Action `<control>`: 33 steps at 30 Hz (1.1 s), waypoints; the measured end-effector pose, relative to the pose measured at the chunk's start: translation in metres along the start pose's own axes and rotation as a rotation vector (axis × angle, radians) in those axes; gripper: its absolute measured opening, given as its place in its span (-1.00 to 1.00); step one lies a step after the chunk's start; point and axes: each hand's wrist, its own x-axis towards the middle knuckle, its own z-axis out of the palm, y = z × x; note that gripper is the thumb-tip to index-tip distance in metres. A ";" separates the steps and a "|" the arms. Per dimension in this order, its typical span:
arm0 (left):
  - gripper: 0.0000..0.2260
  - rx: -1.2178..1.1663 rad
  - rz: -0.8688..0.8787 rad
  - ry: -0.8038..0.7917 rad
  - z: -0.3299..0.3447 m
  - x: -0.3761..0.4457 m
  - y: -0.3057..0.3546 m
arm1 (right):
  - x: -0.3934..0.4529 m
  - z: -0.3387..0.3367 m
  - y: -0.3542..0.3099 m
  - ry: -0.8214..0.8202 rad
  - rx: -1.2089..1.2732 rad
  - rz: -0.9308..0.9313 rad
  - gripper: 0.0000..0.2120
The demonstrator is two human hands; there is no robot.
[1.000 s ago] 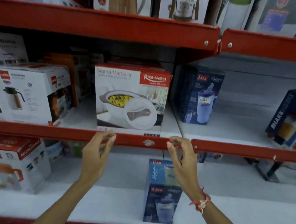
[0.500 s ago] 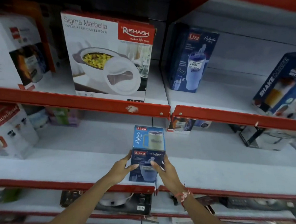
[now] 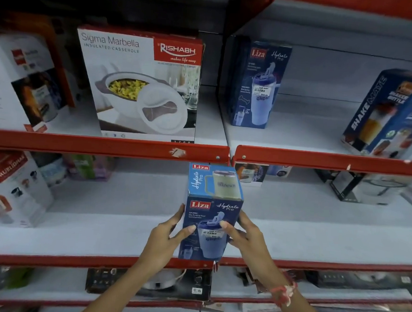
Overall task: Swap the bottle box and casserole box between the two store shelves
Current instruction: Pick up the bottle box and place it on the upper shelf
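Note:
A blue Liza bottle box (image 3: 211,204) stands upright at the front edge of the lower white shelf (image 3: 99,233). My left hand (image 3: 168,235) presses its left side and my right hand (image 3: 243,235) its right side, thumbs across the front face. The white and red Sigma Marbella casserole box (image 3: 144,84) stands on the upper shelf (image 3: 212,122), directly above and slightly left, behind the red shelf lip (image 3: 104,146).
A second blue Liza box (image 3: 260,84) stands on the upper shelf to the right. Shaker boxes (image 3: 391,114) sit far right, white flask boxes (image 3: 23,84) far left. A Murlidhar box (image 3: 12,187) is on the lower left. More goods lie on the shelves below.
My hands dropped from the upper shelf's red lip to the lower shelf and closed on both sides of the blue bottle box. The view tilted downward.

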 end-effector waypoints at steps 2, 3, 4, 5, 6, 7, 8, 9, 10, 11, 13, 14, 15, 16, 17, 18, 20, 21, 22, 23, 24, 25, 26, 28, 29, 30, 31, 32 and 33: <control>-0.36 0.013 0.037 0.024 -0.002 -0.007 0.016 | -0.008 -0.006 -0.017 0.006 0.002 -0.023 -0.48; -0.37 0.026 0.060 0.034 -0.003 -0.009 0.025 | -0.011 -0.010 -0.027 0.008 0.000 -0.038 -0.48; -0.37 0.034 0.086 0.046 -0.005 -0.011 0.033 | -0.013 -0.015 -0.037 0.007 -0.001 -0.057 -0.49; -0.37 0.035 0.113 0.060 -0.006 -0.013 0.042 | -0.015 -0.019 -0.047 0.008 0.000 -0.080 -0.50; -0.37 0.026 0.142 0.075 -0.008 -0.013 0.052 | -0.015 -0.024 -0.058 0.014 0.008 -0.103 -0.51; -0.37 0.009 0.171 0.085 -0.009 -0.014 0.062 | -0.016 -0.030 -0.069 0.028 0.018 -0.124 -0.52; -0.38 -0.013 0.205 0.089 -0.011 -0.013 0.073 | -0.015 -0.035 -0.081 0.045 0.025 -0.147 -0.52; -0.41 -0.039 0.241 0.090 -0.013 -0.011 0.085 | -0.014 -0.040 -0.094 0.062 0.028 -0.172 -0.52; -0.44 -0.069 0.276 0.088 -0.015 -0.009 0.097 | -0.012 -0.045 -0.107 0.075 0.028 -0.200 -0.53; -0.48 -0.098 0.309 0.084 -0.017 -0.006 0.110 | -0.011 -0.048 -0.120 0.087 0.025 -0.232 -0.52; -0.51 -0.139 0.382 0.061 -0.021 0.002 0.136 | -0.007 -0.056 -0.147 0.113 0.015 -0.306 -0.51; -0.51 -0.149 0.418 0.050 -0.024 0.006 0.149 | -0.005 -0.060 -0.160 0.125 0.009 -0.345 -0.51; -0.50 -0.156 0.446 0.046 -0.026 0.010 0.162 | -0.002 -0.064 -0.173 0.135 -0.001 -0.381 -0.51; -0.51 -0.162 0.467 0.046 -0.028 0.014 0.174 | 0.001 -0.068 -0.184 0.143 -0.006 -0.414 -0.51; -0.54 -0.168 0.486 0.048 -0.030 0.018 0.185 | 0.003 -0.072 -0.194 0.154 0.002 -0.444 -0.51; -0.58 -0.174 0.504 0.053 -0.032 0.021 0.194 | 0.006 -0.076 -0.204 0.170 0.011 -0.474 -0.49; -0.64 -0.173 0.531 0.075 -0.034 0.028 0.209 | 0.009 -0.080 -0.219 0.210 -0.010 -0.525 -0.50; -0.63 -0.169 0.537 0.081 -0.034 0.031 0.214 | 0.011 -0.081 -0.226 0.223 -0.020 -0.530 -0.53; -0.62 -0.172 0.536 0.082 -0.034 0.033 0.218 | 0.012 -0.082 -0.230 0.229 -0.021 -0.526 -0.55; -0.64 -0.181 0.533 0.079 -0.034 0.035 0.220 | 0.015 -0.084 -0.231 0.229 -0.017 -0.521 -0.55; -0.67 -0.190 0.531 0.075 -0.033 0.037 0.221 | 0.018 -0.085 -0.229 0.227 -0.014 -0.515 -0.53; -0.70 -0.196 0.531 0.069 -0.032 0.038 0.221 | 0.021 -0.087 -0.227 0.226 -0.015 -0.504 -0.48; -0.71 -0.203 0.528 0.063 -0.031 0.040 0.221 | 0.024 -0.088 -0.225 0.222 -0.017 -0.493 -0.43; -0.73 -0.220 0.519 0.056 -0.028 0.043 0.219 | 0.028 -0.092 -0.221 0.199 -0.006 -0.483 -0.35; -0.73 -0.233 0.516 0.053 -0.027 0.046 0.218 | 0.030 -0.094 -0.220 0.184 0.006 -0.488 -0.35; -0.71 -0.248 0.515 0.047 -0.025 0.048 0.218 | 0.032 -0.097 -0.219 0.172 0.019 -0.495 -0.36; -0.67 -0.262 0.513 0.041 -0.022 0.051 0.218 | 0.035 -0.099 -0.218 0.161 0.032 -0.501 -0.37; -0.64 -0.274 0.512 0.035 -0.020 0.054 0.219 | 0.039 -0.103 -0.217 0.150 0.046 -0.506 -0.40; -0.61 -0.280 0.511 0.030 -0.016 0.057 0.220 | 0.044 -0.107 -0.216 0.136 0.060 -0.509 -0.44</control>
